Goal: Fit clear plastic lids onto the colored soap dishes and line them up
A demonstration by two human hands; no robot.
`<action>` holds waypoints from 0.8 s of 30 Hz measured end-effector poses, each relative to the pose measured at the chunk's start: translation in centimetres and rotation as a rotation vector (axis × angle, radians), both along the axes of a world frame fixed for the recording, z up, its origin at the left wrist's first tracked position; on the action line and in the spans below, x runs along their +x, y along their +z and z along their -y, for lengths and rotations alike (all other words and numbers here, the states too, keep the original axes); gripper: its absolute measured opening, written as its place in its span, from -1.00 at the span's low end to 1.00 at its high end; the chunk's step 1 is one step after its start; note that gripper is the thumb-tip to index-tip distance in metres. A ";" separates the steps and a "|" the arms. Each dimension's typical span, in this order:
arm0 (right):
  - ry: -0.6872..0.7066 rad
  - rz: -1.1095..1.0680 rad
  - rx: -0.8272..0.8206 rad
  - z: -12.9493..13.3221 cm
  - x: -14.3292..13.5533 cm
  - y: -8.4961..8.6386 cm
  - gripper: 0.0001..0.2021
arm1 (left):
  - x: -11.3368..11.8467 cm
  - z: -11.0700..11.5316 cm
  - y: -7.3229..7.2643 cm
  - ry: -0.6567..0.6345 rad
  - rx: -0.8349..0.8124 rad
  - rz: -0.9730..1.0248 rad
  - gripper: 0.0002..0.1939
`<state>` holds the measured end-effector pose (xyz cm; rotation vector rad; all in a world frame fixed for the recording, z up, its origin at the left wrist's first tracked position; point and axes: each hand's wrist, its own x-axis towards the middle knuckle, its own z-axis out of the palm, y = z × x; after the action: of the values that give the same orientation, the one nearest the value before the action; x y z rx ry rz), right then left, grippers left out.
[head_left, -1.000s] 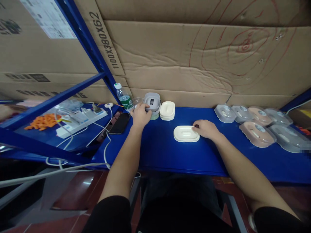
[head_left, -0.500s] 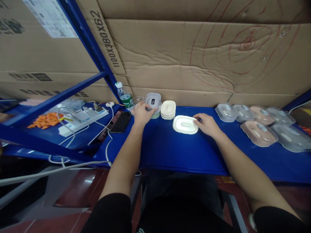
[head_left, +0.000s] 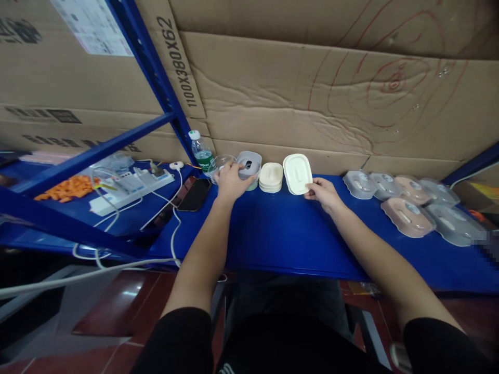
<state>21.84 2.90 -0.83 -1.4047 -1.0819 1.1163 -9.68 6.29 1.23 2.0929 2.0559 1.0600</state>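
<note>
My right hand (head_left: 322,193) pinches a cream plastic lid (head_left: 298,174) by its lower right corner and holds it tilted up, its face towards me. Left of it stands a short stack of cream lids (head_left: 271,177). My left hand (head_left: 233,182) has its fingers and thumb closed at the near left side of a grey plastic lid with a dark slot (head_left: 249,163). Under that grey lid a pale green piece (head_left: 253,185) shows in part. A clear round container (head_left: 224,160) is partly hidden behind my left fingers.
A water bottle (head_left: 202,154) and a black phone (head_left: 195,195) are at the left. Further left lie a power strip (head_left: 130,192), cables and orange pieces (head_left: 64,188). Several lidded boxes (head_left: 408,215) stand at the right on the blue shelf (head_left: 284,239). A blue post (head_left: 156,72) rises at the left.
My right hand has tipped the cream lid from nearly flat to upright and turned it, moving it slightly away from me. My left hand stays by the grey lid.
</note>
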 end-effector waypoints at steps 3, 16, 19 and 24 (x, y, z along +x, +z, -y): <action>-0.006 -0.045 -0.021 -1.9 -2.0 0.8 -0.86 | 0.2 0.1 -0.1 0.012 0.018 -0.018 -0.40; 0.039 0.089 0.148 -2.1 -6.6 -2.1 -0.56 | 2.0 1.0 -0.4 -0.081 0.076 -0.061 -0.46; 0.071 0.190 0.213 -2.0 -5.7 -2.6 -0.51 | 2.7 1.4 -0.6 -0.133 0.121 -0.110 -0.45; 0.143 0.348 0.227 -2.7 -5.9 -2.6 -0.32 | 3.5 1.7 -1.2 -0.227 0.125 -0.184 -0.40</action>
<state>15.92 5.63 -3.46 -1.3849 -1.5281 0.8316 -6.17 4.58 0.07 2.4998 1.8036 1.0209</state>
